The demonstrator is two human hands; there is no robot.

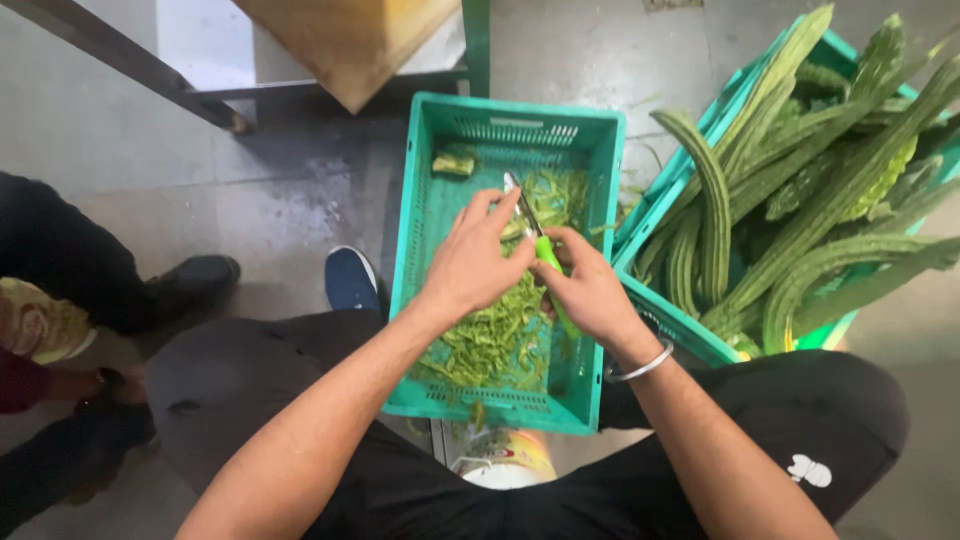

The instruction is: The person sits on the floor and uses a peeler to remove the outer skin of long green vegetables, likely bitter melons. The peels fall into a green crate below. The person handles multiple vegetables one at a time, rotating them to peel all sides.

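My right hand (592,297) grips a peeler (545,250) by its bright green handle. The metal blade points up and away from me. My left hand (470,262) is curled beside it, with its fingertips pinched on the blade end. Both hands hover over a teal plastic crate (520,112) between my knees, which holds a heap of green peelings (495,340). One cut piece of gourd (453,163) lies in the crate's far left corner. Whether my hands also hold a gourd is hidden.
A second teal crate (680,322) to the right is piled with long ridged green gourds (800,200). Another person's dark trouser leg and black shoe (195,280) are at the left. My blue shoe (352,280) rests on the grey floor. A metal frame and a wooden board (350,40) stand beyond.
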